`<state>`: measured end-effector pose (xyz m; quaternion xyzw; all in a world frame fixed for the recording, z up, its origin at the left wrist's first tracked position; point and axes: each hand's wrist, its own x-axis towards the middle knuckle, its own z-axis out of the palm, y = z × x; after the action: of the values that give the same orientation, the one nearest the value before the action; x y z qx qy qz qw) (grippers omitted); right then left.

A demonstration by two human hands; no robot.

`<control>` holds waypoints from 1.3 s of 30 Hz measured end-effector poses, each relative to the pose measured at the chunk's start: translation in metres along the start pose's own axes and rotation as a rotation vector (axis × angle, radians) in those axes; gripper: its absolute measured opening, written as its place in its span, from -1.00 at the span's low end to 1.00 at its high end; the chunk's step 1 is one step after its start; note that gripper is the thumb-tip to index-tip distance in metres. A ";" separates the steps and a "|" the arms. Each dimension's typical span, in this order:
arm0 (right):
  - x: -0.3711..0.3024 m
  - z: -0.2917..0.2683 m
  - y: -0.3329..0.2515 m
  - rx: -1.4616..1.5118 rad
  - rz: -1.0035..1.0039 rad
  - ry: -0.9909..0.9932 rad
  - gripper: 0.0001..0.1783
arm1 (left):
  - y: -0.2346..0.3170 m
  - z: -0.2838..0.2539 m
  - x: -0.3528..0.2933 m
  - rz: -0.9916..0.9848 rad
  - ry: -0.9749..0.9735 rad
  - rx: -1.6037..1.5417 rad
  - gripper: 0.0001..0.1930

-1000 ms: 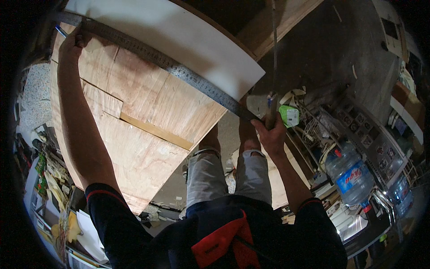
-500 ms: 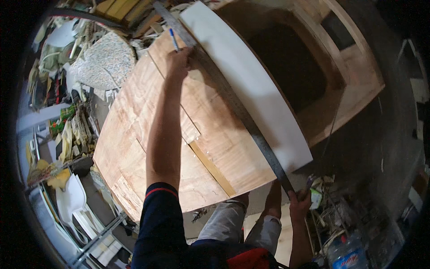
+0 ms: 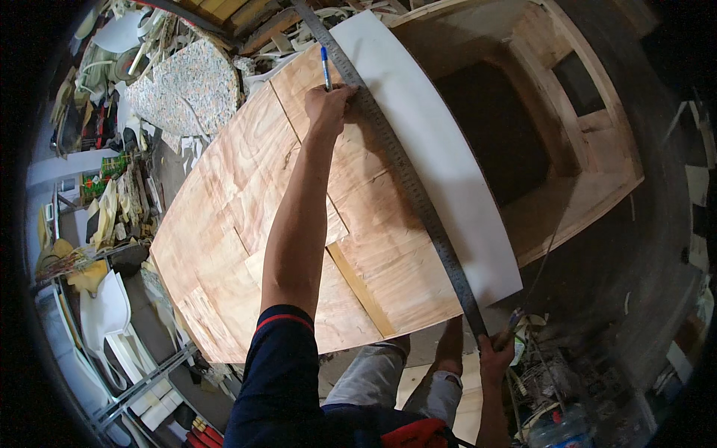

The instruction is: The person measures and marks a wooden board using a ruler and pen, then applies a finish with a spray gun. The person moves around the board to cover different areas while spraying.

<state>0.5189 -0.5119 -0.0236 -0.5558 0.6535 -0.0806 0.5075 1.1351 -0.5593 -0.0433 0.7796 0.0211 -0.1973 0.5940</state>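
A: Largest first. What fills the view?
B: A pale plywood sheet (image 3: 224, 187), pieced together, across the middle. To its right, an open wooden frame (image 3: 567, 213). Between the two, a smooth white board (image 3: 441, 149).

A: And the steel ruler (image 3: 407, 176)?
B: Slants along the line where plywood meets white board. Far end runs past the sheet's far edge, near end past the near corner.

A: Hands?
B: Left hand (image 3: 327, 107) far up the sheet, fingers curled, pinching a pen (image 3: 326, 69) with its blue end up; fingertips reach the ruler's edge. Pen's lower tip hidden. Right hand (image 3: 494, 357) closed round the ruler's near end, together with a short stick-like object (image 3: 514, 319), kind unclear.

A: Step in hand?
B: By the grips, aligning or steadying the ruler along that line. A judgement only.

A: What would the next move call for?
B: Probably even pressure at both holds. The right hand's double load might let the near end slide.
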 end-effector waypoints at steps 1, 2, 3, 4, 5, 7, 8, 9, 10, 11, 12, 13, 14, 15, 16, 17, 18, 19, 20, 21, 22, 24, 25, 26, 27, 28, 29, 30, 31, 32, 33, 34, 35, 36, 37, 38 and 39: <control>-0.001 0.001 -0.007 -0.004 0.001 -0.003 -0.63 | 0.001 0.000 -0.001 0.005 0.007 -0.001 -0.84; -0.002 0.000 -0.013 0.008 0.041 -0.018 -0.55 | 0.000 -0.002 0.000 0.007 0.015 -0.003 -0.83; -0.004 0.000 -0.019 0.018 0.081 -0.032 -0.48 | 0.000 -0.005 0.002 -0.008 0.008 0.022 -0.84; -0.005 0.000 -0.023 0.028 0.121 -0.048 -0.40 | 0.001 -0.009 0.004 -0.023 0.001 0.047 -0.85; -0.004 0.000 -0.026 0.034 0.128 -0.066 -0.40 | 0.003 -0.008 0.005 -0.039 -0.011 0.075 -0.84; -0.003 -0.001 -0.029 0.047 0.141 -0.104 -0.42 | 0.003 -0.005 0.002 -0.024 -0.018 0.078 -0.84; -0.003 -0.002 -0.030 0.024 0.139 -0.102 -0.42 | 0.004 -0.004 0.000 -0.016 -0.022 0.071 -0.83; -0.003 -0.003 -0.030 0.002 0.138 -0.100 -0.43 | 0.005 -0.004 -0.002 -0.017 -0.012 0.086 -0.83; -0.003 -0.004 -0.031 -0.020 0.138 -0.098 -0.43 | 0.007 -0.003 -0.003 -0.019 -0.002 0.103 -0.82; -0.003 -0.005 -0.035 -0.056 0.156 -0.095 -0.44 | 0.008 -0.002 -0.004 -0.022 0.010 0.120 -0.82; -0.003 -0.004 -0.039 -0.091 0.173 -0.091 -0.44 | 0.008 -0.002 -0.006 -0.025 0.024 0.085 -0.82; -0.003 -0.006 -0.042 -0.127 0.191 -0.086 -0.45 | 0.007 -0.001 -0.008 -0.028 0.037 0.049 -0.82; -0.002 -0.010 -0.039 -0.232 0.078 -0.046 -0.47 | 0.008 0.000 -0.008 -0.027 0.052 0.014 -0.82; 0.000 -0.016 -0.032 -0.337 -0.037 -0.004 -0.48 | 0.009 0.001 -0.009 -0.021 0.047 0.006 -0.81; 0.002 -0.022 -0.028 -0.442 -0.152 0.038 -0.50 | 0.009 0.002 -0.010 -0.014 0.042 -0.003 -0.81; 0.002 -0.022 -0.043 -0.456 -0.237 0.027 -0.50 | 0.010 -0.002 -0.010 -0.004 0.048 -0.007 -0.80; 0.001 -0.020 -0.074 -0.472 -0.322 0.021 -0.50 | 0.009 -0.004 -0.010 -0.009 0.068 0.043 -0.80; 0.002 -0.017 -0.102 -0.487 -0.409 0.018 -0.51 | 0.009 -0.003 -0.008 -0.010 0.086 0.090 -0.79; 0.004 -0.010 -0.122 -0.533 -0.452 -0.021 -0.50 | 0.008 -0.003 -0.007 -0.011 0.103 0.134 -0.79; 0.008 -0.002 -0.142 -0.580 -0.496 -0.057 -0.50 | 0.008 -0.002 -0.007 -0.008 0.095 0.151 -0.79; 0.016 0.010 -0.163 -0.624 -0.542 -0.093 -0.50 | 0.009 -0.001 -0.009 0.000 0.088 0.169 -0.78; 0.035 0.053 -0.211 -0.390 -0.822 -0.226 -0.49 | 0.010 -0.004 -0.010 -0.005 0.099 0.181 -0.78; 0.042 0.074 -0.229 -0.382 -0.793 -0.299 -0.50 | 0.009 -0.004 -0.011 -0.018 0.110 0.171 -0.78; 0.049 0.094 -0.244 -0.373 -0.762 -0.374 -0.51 | 0.007 -0.007 -0.011 -0.032 0.122 0.162 -0.78; 0.061 0.114 -0.252 -0.406 -0.807 -0.383 -0.50 | 0.009 -0.006 -0.011 -0.027 0.120 0.172 -0.79; 0.075 0.130 -0.258 -0.447 -0.849 -0.378 -0.48 | 0.010 0.000 -0.012 -0.023 0.107 0.173 -0.79; 0.085 0.146 -0.266 -0.466 -0.929 -0.358 -0.45 | 0.010 0.001 -0.012 -0.020 0.101 0.187 -0.79; 0.092 0.160 -0.274 -0.486 -1.008 -0.338 -0.42 | 0.010 0.002 -0.013 -0.006 0.096 0.193 -0.79; 0.095 0.170 -0.285 -0.474 -0.962 -0.348 -0.40 | 0.011 0.003 -0.013 0.009 0.092 0.198 -0.79; 0.094 0.179 -0.297 -0.456 -0.916 -0.366 -0.38 | 0.011 0.000 -0.014 0.022 0.095 0.209 -0.79; 0.093 0.185 -0.307 -0.440 -0.871 -0.380 -0.36 | 0.012 -0.001 -0.015 0.024 0.096 0.207 -0.79; 0.094 0.190 -0.313 -0.447 -0.866 -0.383 -0.36 | 0.012 -0.001 -0.015 0.026 0.095 0.203 -0.79; 0.094 0.194 -0.319 -0.453 -0.862 -0.387 -0.35 | 0.011 -0.003 -0.015 0.029 0.096 0.200 -0.79; 0.094 0.197 -0.323 -0.459 -0.857 -0.390 -0.34 | 0.010 -0.004 -0.015 0.030 0.096 0.188 -0.79; 0.094 0.200 -0.326 -0.443 -0.816 -0.399 -0.35 | 0.009 -0.005 -0.014 0.031 0.095 0.174 -0.79; 0.094 0.202 -0.328 -0.427 -0.776 -0.407 -0.35 | 0.007 -0.005 -0.014 0.033 0.094 0.161 -0.79; 0.095 0.203 -0.330 -0.411 -0.735 -0.415 -0.36 | 0.006 -0.005 -0.013 0.020 0.092 0.148 -0.79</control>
<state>0.8974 -0.6171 0.0471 -0.8437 0.3005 -0.0112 0.4447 1.1266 -0.5536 -0.0326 0.8297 0.0259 -0.1562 0.5353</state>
